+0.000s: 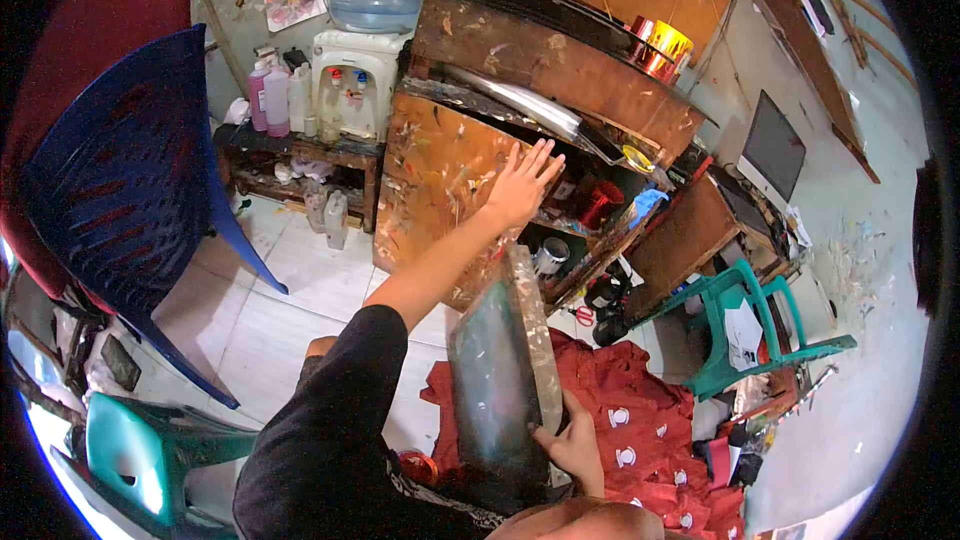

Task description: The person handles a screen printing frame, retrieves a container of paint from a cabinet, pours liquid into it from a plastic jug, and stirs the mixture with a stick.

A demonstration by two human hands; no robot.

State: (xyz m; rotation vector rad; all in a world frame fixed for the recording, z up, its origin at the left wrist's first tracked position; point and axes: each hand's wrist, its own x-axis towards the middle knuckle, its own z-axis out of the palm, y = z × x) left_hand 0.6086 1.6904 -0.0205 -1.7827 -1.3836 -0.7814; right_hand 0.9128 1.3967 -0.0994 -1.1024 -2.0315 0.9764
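Left hand (523,183) spreads open at the paint-flecked wooden door (432,175), right hand (576,450) clasping a smudged, rectangular framed panel (495,370)!

The left hand (520,185) lies with its fingers (541,162) spread at the upper right corner of a paint-stained wooden door (430,180), next to an opening where a red roll (600,205) and a metal can (550,256) are visible. The right hand (575,447) grips the right edge of a tilted framed panel (495,380), which stands before a red cloth (640,410) on the tiled floor (300,320). On a low wooden surface (345,148), the water dispenser (350,50) occupies the right end, and pink bottles (276,100) are near the left end.
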